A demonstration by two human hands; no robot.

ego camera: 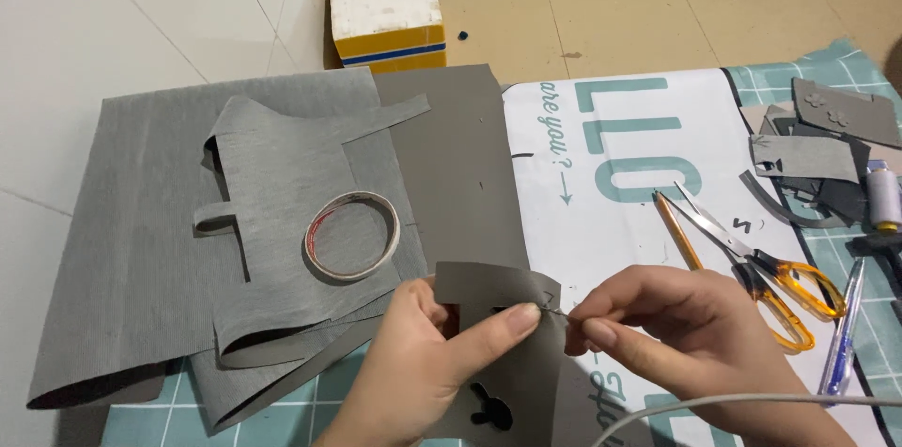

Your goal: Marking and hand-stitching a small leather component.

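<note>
My left hand (pixel 427 358) pinches a small grey cut fabric piece (pixel 489 292) with a bunny-shaped hole near its lower edge. My right hand (pixel 686 325) pinches a thin needle (pixel 556 313) whose tip meets the piece's right edge, beside my left thumb. Both hands are low in the middle of the head view.
Large grey fabric sheets (pixel 141 221) lie at left with a tape ring (pixel 352 235) on them. Orange-handled scissors (pixel 766 268), a pencil (pixel 678 231), a blue pen (pixel 843 325), a thread spool (pixel 883 198) and grey scraps (pixel 817 156) lie at right. A white and yellow box (pixel 385 5) stands behind.
</note>
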